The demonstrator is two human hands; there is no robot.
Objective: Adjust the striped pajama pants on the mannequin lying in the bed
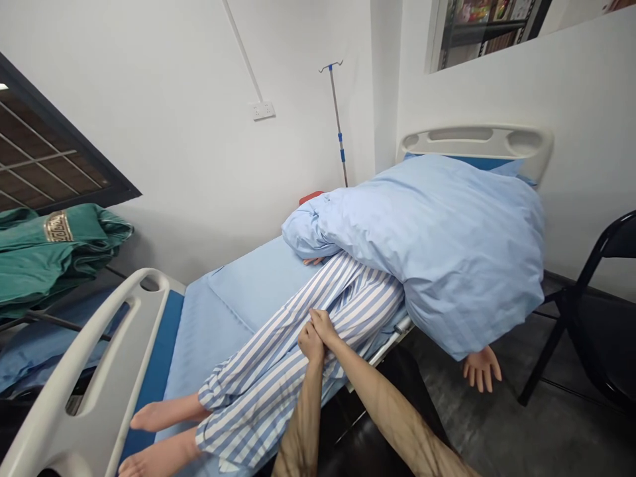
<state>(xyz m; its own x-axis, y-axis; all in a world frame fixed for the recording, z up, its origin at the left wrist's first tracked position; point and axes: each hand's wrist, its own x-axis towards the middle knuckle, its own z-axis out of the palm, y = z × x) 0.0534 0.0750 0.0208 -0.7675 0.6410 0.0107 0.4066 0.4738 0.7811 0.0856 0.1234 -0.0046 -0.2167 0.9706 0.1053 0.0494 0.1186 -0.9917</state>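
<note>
Noting two hands at the thigh of a patient manikin (298,318) lying on a hospital bed (159,344). The left hand (311,342) rises from the bottom of the view, fingers curled in toward the palm, almost a fist, against the striped pyjama trousers (268,358). The right hand (322,326) lies beside it, touching it, fingers bent over the same cloth. Whether either one pinches the fabric cannot be told from this view. Neither holds a tool.

State of the bed: trousers are on, and the legs lie uncovered down to the bare feet (163,414), which point toward the white footboard (84,391). A bunched light-blue quilt (432,252) covers the upper body and head, and its edge spills over the side rail (392,338). One manikin hand (481,368) hangs out below the quilt; the other (313,261) shows at its near edge. The quilt is not folded back. Beyond the bed stand an IV pole (336,119) and a black folding chair (586,311).
</note>
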